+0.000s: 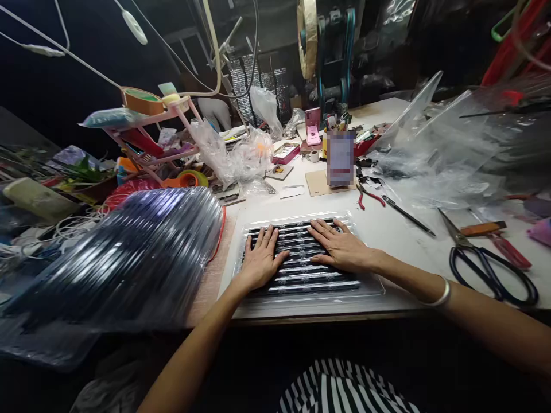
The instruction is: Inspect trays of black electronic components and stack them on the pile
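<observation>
The white table carries scissors and clear plastic bags toward its right edge. By the middle of its near edge lies a transparent tray of dark rods. Left hand and right hand, both spread flat, rest upon it.

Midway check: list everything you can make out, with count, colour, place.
Clear tray: one, transparent, centre
Sticks: several, black, in tray
Stacked trays: several, clear and dark, left
Table: one, white, beneath tray
Scissors: one, blue handles, right
Pliers: one, red handles, behind tray
Slim tool: one, black, right of pliers
Screen: one, purplish, blurred, behind tray
Board: one, tan, under screen
Plastic sheeting: pile, clear, far right
Rack: one, pink, back left
Other clutter: uncountable, mixed, back and left
Clothing: one, striped, bottom
Bracelet: one, pale, right forearm
Left grip: one, bare, flat on sticks
Right grip: one, bare, flat on sticks
</observation>
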